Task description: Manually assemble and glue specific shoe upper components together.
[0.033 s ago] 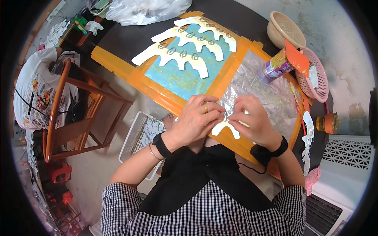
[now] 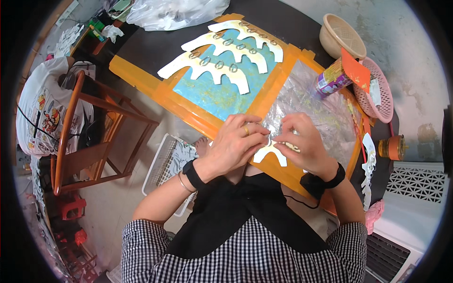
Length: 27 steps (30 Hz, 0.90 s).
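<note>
Close to the table's near edge lies a white, scalloped cut-out piece [image 2: 270, 157], partly hidden under both hands. My left hand [image 2: 239, 140] has its fingers closed at the piece's upper edge. From the other side my right hand [image 2: 303, 143] meets it in a pinch, fingertips nearly touching the left ones. Whatever small thing sits between the right fingertips is too small to make out. Farther off, three similar cream scalloped pieces [image 2: 224, 71] lie on a blue sheet [image 2: 207, 96], each with a row of several small oval rings.
Orange tape [image 2: 188, 111] borders the blue sheet and a clear plastic sheet [image 2: 309, 101]. A purple can [image 2: 331, 80] with an orange card [image 2: 356, 73] stands at right, near a beige basket [image 2: 342, 37] and pink basket [image 2: 384, 106]. A wooden chair [image 2: 101, 155] stands left.
The right hand's fingers have shifted very slightly over the white piece. The left hand and everything else look unmoved.
</note>
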{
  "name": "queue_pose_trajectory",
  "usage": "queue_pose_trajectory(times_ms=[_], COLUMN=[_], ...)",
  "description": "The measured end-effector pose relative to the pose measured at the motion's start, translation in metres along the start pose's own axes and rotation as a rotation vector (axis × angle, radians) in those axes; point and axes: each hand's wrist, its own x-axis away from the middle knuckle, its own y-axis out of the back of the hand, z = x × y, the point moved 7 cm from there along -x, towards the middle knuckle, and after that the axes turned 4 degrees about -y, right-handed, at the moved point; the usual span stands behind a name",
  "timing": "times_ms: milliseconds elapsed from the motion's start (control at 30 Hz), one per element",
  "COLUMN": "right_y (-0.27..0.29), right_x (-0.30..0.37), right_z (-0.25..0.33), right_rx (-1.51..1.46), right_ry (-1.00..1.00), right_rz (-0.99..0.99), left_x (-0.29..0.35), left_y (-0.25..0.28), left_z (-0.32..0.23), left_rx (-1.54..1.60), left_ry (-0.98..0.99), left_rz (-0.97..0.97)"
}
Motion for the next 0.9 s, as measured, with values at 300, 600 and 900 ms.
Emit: queue_pose_trajectory(times_ms=[300,600,900], right_y=[-0.005,-0.004,-0.006], right_x=[-0.016,-0.013,-0.008], right_z=[0.002,0.018,0.032], right_rx=[0.004,0.144,0.338], right_ry=[0.095,0.27,0.352], right_rz=[0.089,0.093,0.134], left_x=[0.0,0.001,0.001], left_y=[0.002,0.002,0.001], left_z=[-0.002,0.0,0.002], left_rx=[0.0,0.037,0.027], left_ry=[-0.015,0.032,-0.002], left_rz=[-0.017,-0.03,-0.029])
